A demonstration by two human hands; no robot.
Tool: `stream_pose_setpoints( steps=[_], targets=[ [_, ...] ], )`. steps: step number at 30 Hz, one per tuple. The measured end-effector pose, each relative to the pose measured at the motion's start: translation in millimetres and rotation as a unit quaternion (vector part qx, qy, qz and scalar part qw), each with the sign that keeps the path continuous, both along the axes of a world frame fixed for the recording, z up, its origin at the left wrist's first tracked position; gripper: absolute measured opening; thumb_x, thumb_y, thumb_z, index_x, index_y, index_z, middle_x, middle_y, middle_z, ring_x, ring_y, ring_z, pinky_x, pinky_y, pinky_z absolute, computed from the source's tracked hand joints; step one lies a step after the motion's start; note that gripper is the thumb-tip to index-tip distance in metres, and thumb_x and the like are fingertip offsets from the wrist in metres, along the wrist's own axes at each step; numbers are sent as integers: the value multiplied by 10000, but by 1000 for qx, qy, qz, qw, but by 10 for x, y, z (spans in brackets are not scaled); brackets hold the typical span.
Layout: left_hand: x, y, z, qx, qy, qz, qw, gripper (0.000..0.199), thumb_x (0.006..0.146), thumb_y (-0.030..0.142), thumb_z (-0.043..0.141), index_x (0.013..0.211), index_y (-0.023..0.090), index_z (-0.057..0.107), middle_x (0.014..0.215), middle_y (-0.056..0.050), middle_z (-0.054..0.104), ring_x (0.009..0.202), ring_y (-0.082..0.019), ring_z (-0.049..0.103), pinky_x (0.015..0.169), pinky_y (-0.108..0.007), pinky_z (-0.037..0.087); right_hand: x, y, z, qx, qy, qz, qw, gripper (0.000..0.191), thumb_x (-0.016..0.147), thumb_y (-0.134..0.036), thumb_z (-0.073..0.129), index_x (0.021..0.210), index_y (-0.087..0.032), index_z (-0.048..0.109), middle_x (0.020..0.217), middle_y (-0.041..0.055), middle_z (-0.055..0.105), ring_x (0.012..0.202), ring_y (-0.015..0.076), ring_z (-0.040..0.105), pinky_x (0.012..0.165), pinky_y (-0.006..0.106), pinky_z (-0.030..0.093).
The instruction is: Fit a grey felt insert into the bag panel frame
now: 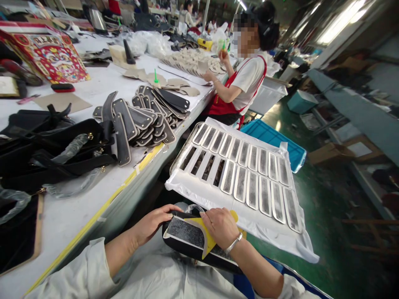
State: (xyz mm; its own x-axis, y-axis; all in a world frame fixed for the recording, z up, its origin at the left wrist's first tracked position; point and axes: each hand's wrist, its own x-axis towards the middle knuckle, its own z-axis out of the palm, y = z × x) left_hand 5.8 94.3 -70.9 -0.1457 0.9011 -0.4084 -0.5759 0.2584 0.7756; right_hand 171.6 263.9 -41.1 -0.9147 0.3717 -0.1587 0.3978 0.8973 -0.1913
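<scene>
A black bag point(187, 234) lies across the lap, its grey speckled bottom panel with a pale border facing up. My left hand point(154, 222) holds the bag's left end, fingers over its far corner. Pressed on the panel is a yellow sheet point(209, 241) with a curved edge, gripped by my right hand point(220, 227), which wears a silver bracelet. The sheet and hand hide part of the panel's right half. Clear plastic wrap shows behind the bag.
A white-covered rack point(199, 193) with rows of grey strips stands ahead. On the table point(102, 203) at left are black bags point(62, 153) and piled dark straps point(140, 120). A person in a red apron point(232, 93) sits beyond, near a blue crate point(274, 141).
</scene>
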Motion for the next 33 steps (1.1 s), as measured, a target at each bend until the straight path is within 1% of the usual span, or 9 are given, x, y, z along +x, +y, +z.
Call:
stream_pose_setpoints(
  steps=[9, 12, 14, 17, 21, 23, 25, 29, 33],
  targets=[
    [-29, 79, 25, -35, 17, 18, 999, 258, 699, 139, 497, 919, 157, 631, 901, -29, 645, 893, -204, 558, 811, -298, 387, -367, 67, 138, -15, 30, 30, 999, 475, 961, -368, 287, 655, -165, 588, 679, 53, 642, 659, 152, 557, 644, 304, 265],
    [-28, 105, 13, -40, 7, 33, 999, 291, 657, 119, 488, 906, 154, 633, 894, -34, 649, 885, -209, 559, 834, -315, 392, -626, -14, 180, -86, 62, 16, 994, 492, 953, -383, 292, 626, -158, 582, 657, 59, 631, 612, 136, 527, 614, 290, 271],
    [-19, 126, 29, -50, 28, 41, 998, 314, 626, 115, 478, 895, 155, 635, 871, -34, 647, 873, -211, 557, 828, -318, 395, -786, -78, 178, -189, 82, -28, 978, 523, 941, -426, 295, 585, -159, 570, 584, 42, 589, 545, 120, 481, 564, 274, 267],
    [25, 154, 91, -61, 75, 38, 995, 274, 604, 127, 469, 834, 162, 614, 770, -13, 613, 801, -195, 540, 767, -304, 394, -976, -142, 145, -398, 131, -124, 899, 570, 917, -505, 299, 561, -158, 579, 487, 7, 500, 479, 102, 433, 508, 245, 280],
    [148, 155, 104, -80, 152, 42, 984, 258, 656, 193, 436, 873, 178, 574, 706, 12, 563, 676, -166, 489, 650, -281, 365, -1142, -184, 119, -646, 224, -235, 691, 575, 863, -595, 331, 535, -166, 529, 392, -47, 335, 375, 76, 301, 417, 223, 228],
    [214, 144, 65, -82, 214, 57, 972, 249, 684, 223, 416, 888, 190, 556, 680, 24, 541, 629, -158, 457, 607, -274, 340, -1185, -213, 140, -717, 271, -260, 588, 544, 818, -635, 390, 537, -177, 477, 380, -65, 292, 359, 69, 250, 395, 214, 185],
    [254, 131, 27, -80, 255, 75, 961, 223, 701, 223, 405, 873, 200, 545, 649, 35, 516, 605, -153, 439, 591, -270, 325, -1197, -251, 176, -760, 300, -260, 515, 529, 770, -657, 460, 536, -184, 426, 390, -69, 298, 364, 65, 253, 392, 202, 183],
    [213, 77, 5, -60, 221, 77, 970, 238, 738, 214, 422, 918, 195, 577, 709, 22, 571, 686, -171, 502, 643, -273, 359, -1138, -333, 209, -811, 315, -214, 444, 562, 693, -692, 537, 521, -193, 345, 415, -73, 293, 360, 60, 240, 374, 193, 168],
    [93, -35, -79, -6, 62, 61, 996, 333, 789, 260, 461, 1091, 185, 580, 1033, -22, 641, 1019, -234, 530, 892, -332, 370, -1064, -393, 142, -819, 341, -160, 432, 554, 700, -680, 544, 514, -198, 344, 419, -67, 275, 350, 67, 235, 350, 202, 152]
  ],
)
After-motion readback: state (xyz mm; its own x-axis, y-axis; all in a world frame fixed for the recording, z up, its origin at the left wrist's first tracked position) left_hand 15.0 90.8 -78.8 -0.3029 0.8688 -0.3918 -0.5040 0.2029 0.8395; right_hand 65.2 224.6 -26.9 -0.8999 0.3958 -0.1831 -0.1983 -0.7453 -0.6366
